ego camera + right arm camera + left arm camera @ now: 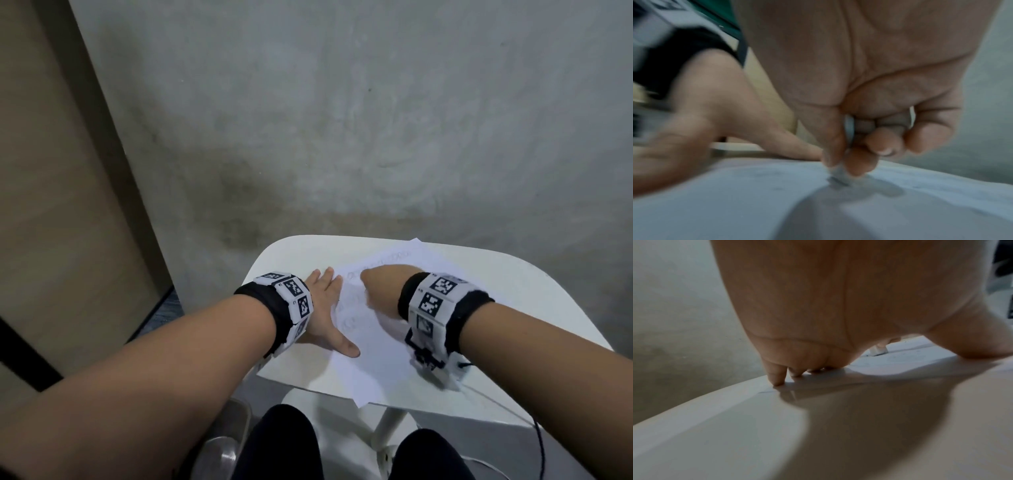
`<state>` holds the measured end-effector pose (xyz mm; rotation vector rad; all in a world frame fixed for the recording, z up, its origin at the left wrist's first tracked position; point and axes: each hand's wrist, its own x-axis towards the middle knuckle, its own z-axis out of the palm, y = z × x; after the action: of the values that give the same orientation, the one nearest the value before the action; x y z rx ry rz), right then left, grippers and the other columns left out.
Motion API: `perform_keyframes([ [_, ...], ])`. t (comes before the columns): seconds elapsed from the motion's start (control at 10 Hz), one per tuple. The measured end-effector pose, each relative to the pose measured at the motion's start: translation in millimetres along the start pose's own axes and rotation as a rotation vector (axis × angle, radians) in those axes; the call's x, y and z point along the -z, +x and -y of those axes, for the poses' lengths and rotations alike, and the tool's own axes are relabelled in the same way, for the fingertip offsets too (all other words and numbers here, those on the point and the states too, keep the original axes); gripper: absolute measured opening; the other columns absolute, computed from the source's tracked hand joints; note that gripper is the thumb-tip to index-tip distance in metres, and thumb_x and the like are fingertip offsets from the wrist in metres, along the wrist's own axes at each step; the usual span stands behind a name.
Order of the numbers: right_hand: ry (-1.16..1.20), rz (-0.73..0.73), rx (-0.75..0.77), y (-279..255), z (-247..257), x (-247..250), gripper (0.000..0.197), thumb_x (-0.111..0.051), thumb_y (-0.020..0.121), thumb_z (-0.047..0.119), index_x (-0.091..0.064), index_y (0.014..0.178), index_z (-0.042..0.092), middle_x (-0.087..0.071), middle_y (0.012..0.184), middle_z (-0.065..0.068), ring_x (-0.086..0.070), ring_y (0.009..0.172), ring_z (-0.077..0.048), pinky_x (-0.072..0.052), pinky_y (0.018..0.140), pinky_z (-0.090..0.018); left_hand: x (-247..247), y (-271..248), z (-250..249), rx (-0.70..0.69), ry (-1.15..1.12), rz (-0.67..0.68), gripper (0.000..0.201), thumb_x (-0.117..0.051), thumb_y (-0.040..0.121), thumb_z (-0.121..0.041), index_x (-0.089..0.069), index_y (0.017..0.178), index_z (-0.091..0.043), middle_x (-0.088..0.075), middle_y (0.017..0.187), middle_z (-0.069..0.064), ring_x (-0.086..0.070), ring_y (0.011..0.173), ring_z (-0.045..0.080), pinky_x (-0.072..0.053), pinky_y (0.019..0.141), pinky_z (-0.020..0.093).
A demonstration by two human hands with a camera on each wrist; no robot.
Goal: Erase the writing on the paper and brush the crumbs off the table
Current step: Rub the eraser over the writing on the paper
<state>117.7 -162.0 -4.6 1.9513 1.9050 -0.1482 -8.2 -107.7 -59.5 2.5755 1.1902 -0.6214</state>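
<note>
A white sheet of paper (373, 342) with faint pencil writing lies on a small white table (534, 308). My left hand (325, 308) lies flat with fingers spread on the paper's left edge, thumb pointing right. My right hand (380, 291) is curled, thumb and fingers pinching a small white eraser (840, 176) whose tip touches the paper (735, 203). The eraser (877, 350) also shows beyond my left palm. In the head view my right hand hides the eraser. I see no crumbs clearly.
A grey concrete floor (342, 120) surrounds the table, with a beige panel (51, 205) at the left. My knees (284, 445) are under the table's near edge. A thin black cable (539, 445) hangs off the near right side.
</note>
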Motion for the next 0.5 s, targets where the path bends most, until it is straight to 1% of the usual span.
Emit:
perform_keyframes([
  [0.1, 0.020, 0.054, 0.143, -8, 16, -9, 0.027, -0.050, 0.095, 0.018, -0.057, 0.120, 0.008, -0.062, 0.114, -0.013, -0.061, 0.103, -0.031, -0.042, 0.074, -0.034, 1, -1, -3, 0.007, 0.002, -0.007, 0.135, -0.064, 0.070, -0.079, 0.021, 0.153, -0.015, 0.026, 0.161, 0.004, 0.021, 0.149, 0.025, 0.004, 0.119, 0.044],
  [0.2, -0.005, 0.070, 0.092, 0, 5, -2, 0.014, -0.046, 0.096, 0.018, -0.056, 0.104, 0.012, -0.060, 0.090, -0.006, -0.053, 0.080, -0.022, -0.039, 0.071, -0.030, 5, -4, -5, 0.011, 0.021, 0.011, 0.135, -0.064, 0.071, -0.078, 0.022, 0.153, -0.014, 0.027, 0.160, 0.005, 0.022, 0.148, 0.026, 0.004, 0.119, 0.045],
  [0.3, -0.015, 0.019, 0.084, -1, 8, -3, 0.019, -0.048, 0.095, 0.019, -0.058, 0.110, 0.012, -0.060, 0.089, -0.006, -0.046, 0.073, -0.021, -0.041, 0.072, -0.032, 6, -6, -4, 0.010, 0.043, 0.038, 0.139, -0.067, 0.068, -0.078, 0.024, 0.152, -0.014, 0.030, 0.160, 0.005, 0.023, 0.148, 0.027, 0.004, 0.119, 0.047],
  [0.4, 0.001, 0.091, 0.194, -7, 18, -6, 0.031, -0.051, 0.095, 0.021, -0.056, 0.122, 0.006, -0.063, 0.112, -0.012, -0.044, 0.083, -0.020, -0.037, 0.073, -0.030, 7, -5, -3, 0.018, 0.051, 0.041, 0.140, -0.067, 0.067, -0.078, 0.025, 0.152, -0.016, 0.030, 0.159, 0.003, 0.022, 0.148, 0.025, 0.003, 0.119, 0.047],
  [0.5, -0.007, 0.029, 0.096, -1, 8, 3, 0.025, -0.051, 0.093, 0.021, -0.061, 0.110, 0.006, -0.064, 0.092, -0.002, -0.052, 0.082, -0.021, -0.038, 0.066, -0.027, 8, -8, -5, 0.018, 0.079, 0.042, 0.138, -0.065, 0.069, -0.078, 0.025, 0.151, -0.014, 0.030, 0.159, 0.004, 0.023, 0.148, 0.026, 0.004, 0.119, 0.046],
])
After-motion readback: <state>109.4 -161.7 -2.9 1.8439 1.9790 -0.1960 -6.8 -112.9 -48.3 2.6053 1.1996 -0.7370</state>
